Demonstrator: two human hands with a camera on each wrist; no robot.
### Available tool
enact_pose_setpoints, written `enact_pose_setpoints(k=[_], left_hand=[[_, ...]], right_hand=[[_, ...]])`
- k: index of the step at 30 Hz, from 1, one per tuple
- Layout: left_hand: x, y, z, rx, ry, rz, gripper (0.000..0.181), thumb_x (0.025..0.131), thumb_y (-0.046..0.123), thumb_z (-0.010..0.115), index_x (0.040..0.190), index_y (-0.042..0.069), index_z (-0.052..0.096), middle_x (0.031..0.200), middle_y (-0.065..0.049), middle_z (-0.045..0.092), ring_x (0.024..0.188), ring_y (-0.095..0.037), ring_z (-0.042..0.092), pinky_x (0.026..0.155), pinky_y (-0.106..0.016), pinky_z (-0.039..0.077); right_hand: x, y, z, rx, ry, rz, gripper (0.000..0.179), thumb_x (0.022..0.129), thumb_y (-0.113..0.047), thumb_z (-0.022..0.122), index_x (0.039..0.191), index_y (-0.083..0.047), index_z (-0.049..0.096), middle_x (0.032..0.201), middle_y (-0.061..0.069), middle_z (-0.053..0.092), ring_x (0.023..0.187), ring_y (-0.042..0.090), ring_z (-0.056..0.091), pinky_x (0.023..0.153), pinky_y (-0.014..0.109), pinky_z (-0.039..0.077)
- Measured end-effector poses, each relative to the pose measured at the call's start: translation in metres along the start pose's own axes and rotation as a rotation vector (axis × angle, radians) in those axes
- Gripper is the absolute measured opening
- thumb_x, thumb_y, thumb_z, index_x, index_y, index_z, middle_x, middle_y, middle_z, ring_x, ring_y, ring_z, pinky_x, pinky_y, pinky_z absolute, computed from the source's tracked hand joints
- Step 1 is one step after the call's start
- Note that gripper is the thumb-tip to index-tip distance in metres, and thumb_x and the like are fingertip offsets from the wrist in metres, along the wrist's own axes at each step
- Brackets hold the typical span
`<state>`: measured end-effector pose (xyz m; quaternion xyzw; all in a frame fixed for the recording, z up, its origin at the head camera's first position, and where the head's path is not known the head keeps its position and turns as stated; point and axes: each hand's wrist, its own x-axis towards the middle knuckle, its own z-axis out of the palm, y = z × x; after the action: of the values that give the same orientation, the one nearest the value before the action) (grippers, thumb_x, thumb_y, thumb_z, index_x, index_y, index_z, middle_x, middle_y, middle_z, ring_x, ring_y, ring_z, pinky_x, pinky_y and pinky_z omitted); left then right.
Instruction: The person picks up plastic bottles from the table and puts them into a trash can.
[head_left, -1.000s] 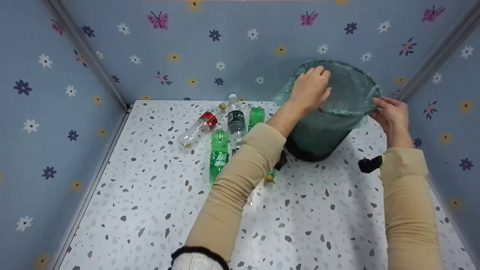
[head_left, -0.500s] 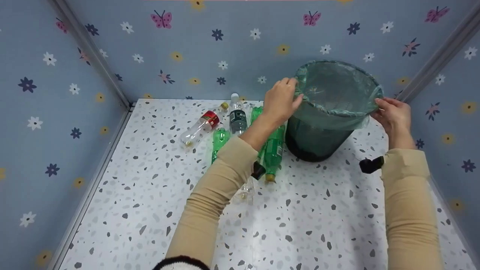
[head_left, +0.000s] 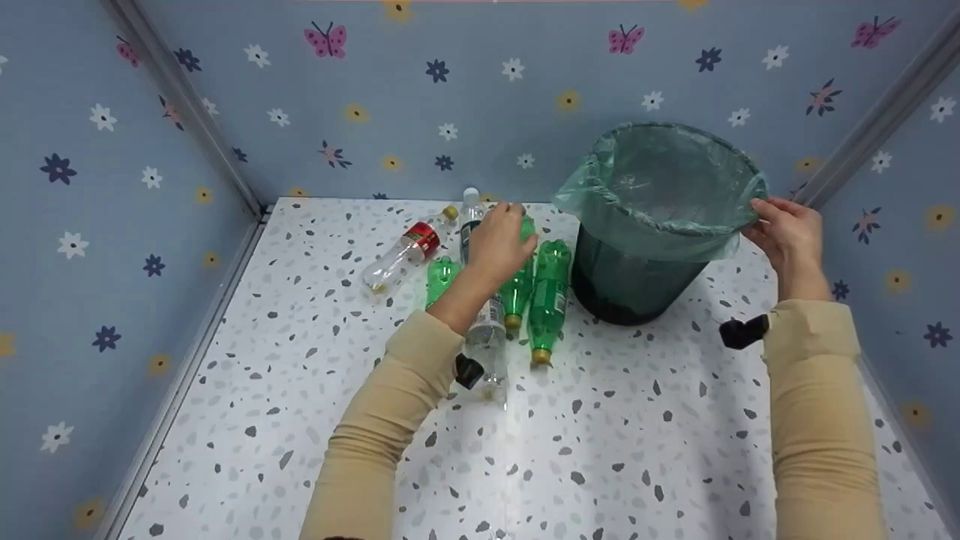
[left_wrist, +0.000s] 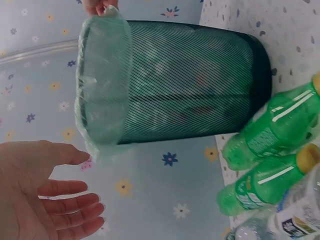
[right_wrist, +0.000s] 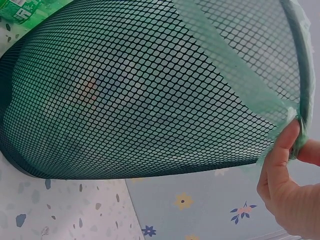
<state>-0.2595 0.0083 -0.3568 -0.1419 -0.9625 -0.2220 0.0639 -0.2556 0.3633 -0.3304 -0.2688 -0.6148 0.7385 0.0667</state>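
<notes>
A black mesh trash bin (head_left: 630,289) stands against the back wall, lined with a thin green trash bag (head_left: 660,244) folded over its rim. My right hand (head_left: 791,232) pinches the bag at the right side of that rim, thumb and fingers on either side of it in the right wrist view. Left of the bin, my left hand (head_left: 496,244) is over the lying bottles, holding nothing. Its fingers are spread and relaxed in the left wrist view. Green bottles (head_left: 550,300) lie nearest the bin. Under the left forearm, a clear bottle (head_left: 487,352) is partly hidden.
Farther left lie a red-labelled clear bottle (head_left: 405,255) and another green bottle (head_left: 442,276). A white-capped bottle (head_left: 470,201) lies near the back wall. The speckled white tabletop (head_left: 600,450) is bounded by flowered panels (head_left: 375,90) behind and on both sides.
My left hand has moved left from the bin's rim, first out of the opening, then over the bottles. The bag's left edge now hangs loose outside. My right hand stays put.
</notes>
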Motion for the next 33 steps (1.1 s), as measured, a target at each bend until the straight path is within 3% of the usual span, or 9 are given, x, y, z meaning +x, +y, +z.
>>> enact_pose_setpoints(k=[14,20,33], left_hand=[[-0.029,-0.062,0.032,-0.031,0.022,-0.189,0.047,0.081,0.026,0.061,0.115,-0.005,0.052,0.111,-0.018,0.051,0.096,-0.03,0.053,0.074,-0.043,0.046],[-0.039,-0.08,0.044,-0.051,0.018,-0.262,0.048,0.08,0.026,0.063,0.113,-0.007,0.052,0.109,-0.019,0.049,0.099,-0.031,0.049,0.075,-0.044,0.045],[-0.061,-0.112,0.074,-0.134,-0.079,-0.433,0.067,0.078,0.033,0.066,0.125,-0.007,0.04,0.111,-0.024,0.044,0.1,-0.036,0.047,0.073,-0.047,0.044]], right_hand=[[-0.002,0.001,-0.001,0.01,0.002,-0.003,0.051,0.077,-0.016,0.068,0.121,-0.007,0.044,0.101,0.004,0.047,0.069,0.01,0.056,0.059,0.019,0.049],[-0.002,0.0,-0.001,0.003,0.0,0.003,0.065,0.077,-0.016,0.067,0.133,-0.006,0.036,0.102,0.004,0.047,0.068,0.009,0.057,0.059,0.019,0.049],[-0.001,0.0,0.001,-0.023,0.006,-0.016,0.064,0.078,-0.017,0.067,0.132,-0.005,0.037,0.102,0.003,0.046,0.07,0.009,0.055,0.06,0.018,0.049]])
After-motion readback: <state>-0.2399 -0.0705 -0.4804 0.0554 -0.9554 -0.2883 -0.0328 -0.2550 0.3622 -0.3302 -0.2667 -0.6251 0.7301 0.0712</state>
